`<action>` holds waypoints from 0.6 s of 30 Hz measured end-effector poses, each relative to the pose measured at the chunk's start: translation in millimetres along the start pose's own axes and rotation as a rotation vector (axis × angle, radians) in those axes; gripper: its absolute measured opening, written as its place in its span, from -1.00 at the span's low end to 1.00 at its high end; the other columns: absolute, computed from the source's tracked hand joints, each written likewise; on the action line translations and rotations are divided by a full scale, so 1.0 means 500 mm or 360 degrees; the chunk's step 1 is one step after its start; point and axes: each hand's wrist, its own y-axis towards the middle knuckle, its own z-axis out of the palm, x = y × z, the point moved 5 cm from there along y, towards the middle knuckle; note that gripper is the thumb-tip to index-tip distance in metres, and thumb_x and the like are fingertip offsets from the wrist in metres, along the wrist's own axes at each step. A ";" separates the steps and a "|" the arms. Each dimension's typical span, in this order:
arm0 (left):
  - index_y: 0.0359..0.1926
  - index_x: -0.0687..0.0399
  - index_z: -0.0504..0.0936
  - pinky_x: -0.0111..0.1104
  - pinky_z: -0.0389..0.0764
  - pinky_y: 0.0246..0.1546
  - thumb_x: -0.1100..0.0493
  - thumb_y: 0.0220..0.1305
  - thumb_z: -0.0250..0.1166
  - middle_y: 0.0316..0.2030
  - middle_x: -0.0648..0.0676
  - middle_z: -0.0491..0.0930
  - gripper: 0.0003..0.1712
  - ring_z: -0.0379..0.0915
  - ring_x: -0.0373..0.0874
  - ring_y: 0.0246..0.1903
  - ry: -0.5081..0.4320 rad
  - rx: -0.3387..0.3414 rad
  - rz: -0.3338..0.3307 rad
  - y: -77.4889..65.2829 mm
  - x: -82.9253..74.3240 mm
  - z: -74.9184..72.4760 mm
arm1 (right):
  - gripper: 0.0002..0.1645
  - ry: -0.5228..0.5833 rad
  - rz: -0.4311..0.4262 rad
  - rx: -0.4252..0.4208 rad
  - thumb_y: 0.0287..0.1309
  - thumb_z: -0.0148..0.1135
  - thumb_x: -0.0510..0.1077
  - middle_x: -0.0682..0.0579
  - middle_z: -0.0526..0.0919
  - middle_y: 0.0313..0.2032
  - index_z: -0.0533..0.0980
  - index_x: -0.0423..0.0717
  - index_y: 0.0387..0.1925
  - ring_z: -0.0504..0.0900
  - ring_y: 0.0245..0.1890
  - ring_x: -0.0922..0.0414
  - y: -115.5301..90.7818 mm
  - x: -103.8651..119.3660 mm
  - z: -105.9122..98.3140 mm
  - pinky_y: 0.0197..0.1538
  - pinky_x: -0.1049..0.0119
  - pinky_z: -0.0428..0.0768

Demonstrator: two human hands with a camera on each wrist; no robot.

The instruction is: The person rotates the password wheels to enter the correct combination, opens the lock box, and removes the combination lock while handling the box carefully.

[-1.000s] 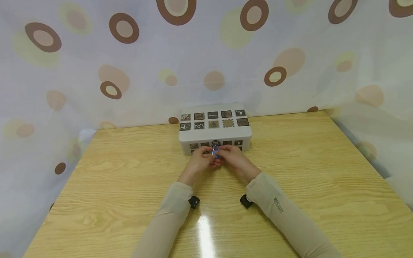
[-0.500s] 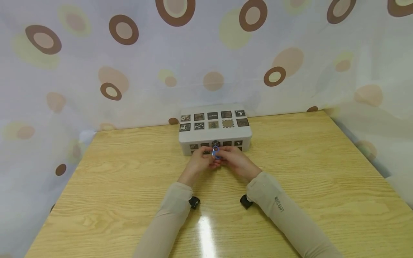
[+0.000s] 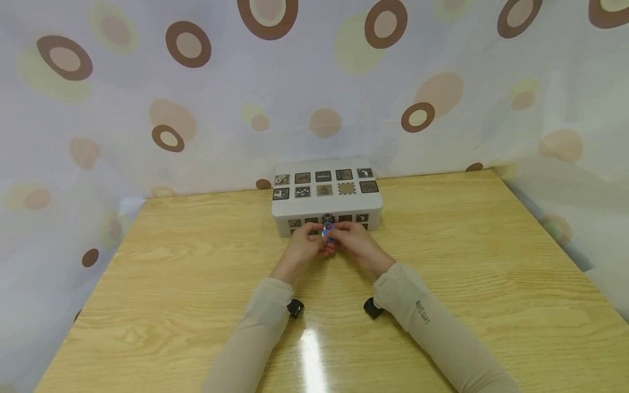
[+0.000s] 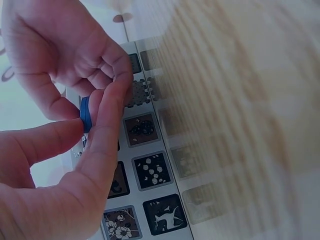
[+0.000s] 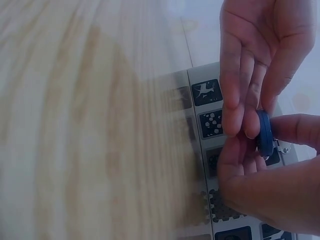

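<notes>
Blue padlock-like piece [image 5: 265, 134] at front of white box [image 3: 329, 205], close to its metal clasp [image 5: 284, 149]. Pinched from both sides by left hand [image 3: 302, 246] and right hand [image 3: 362, 244] at once, presumably to steady something so small. Cannot tell whether hooked to clasp. Box on wooden table [image 3: 177, 273], long side foremost, likely for even reach.

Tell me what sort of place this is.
Likely an indoor tabletop work corner: a wooden table, a spotted sheet behind and beside it, and lamp-like glare on top.
</notes>
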 end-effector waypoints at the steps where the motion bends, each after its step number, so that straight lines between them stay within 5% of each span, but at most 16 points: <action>1: 0.23 0.41 0.32 -0.20 0.70 -0.17 0.49 0.32 0.06 -0.16 0.44 0.62 -0.55 0.66 0.14 -0.26 0.0007 -0.0001 -0.0003 0.000 -0.001 0.000 | -0.52 -0.0004 0.0000 -0.0001 0.30 0.06 -0.32 -0.18 0.54 -0.15 0.29 -0.60 0.15 0.57 -0.39 0.29 0.000 0.000 -0.001 -0.28 0.54 0.60; 12: 0.23 0.45 0.30 -0.20 0.71 -0.19 0.50 0.32 0.07 -0.16 0.48 0.60 -0.54 0.65 0.21 -0.24 -0.0007 0.0029 0.0024 0.005 0.003 0.004 | -0.52 -0.0068 -0.0016 -0.0029 0.29 0.10 -0.29 -0.23 0.55 -0.11 0.33 -0.61 0.11 0.56 -0.36 0.27 -0.001 -0.002 -0.007 -0.24 0.49 0.59; 18: 0.21 0.44 0.33 -0.22 0.71 -0.22 0.51 0.31 0.08 -0.21 0.47 0.62 -0.56 0.66 0.18 -0.28 -0.0015 0.0008 0.0030 0.002 0.004 0.000 | -0.56 0.0002 0.0015 0.0031 0.33 0.07 -0.24 -0.09 0.56 -0.20 0.38 -0.57 0.07 0.57 -0.35 0.26 -0.005 0.002 -0.008 -0.17 0.46 0.61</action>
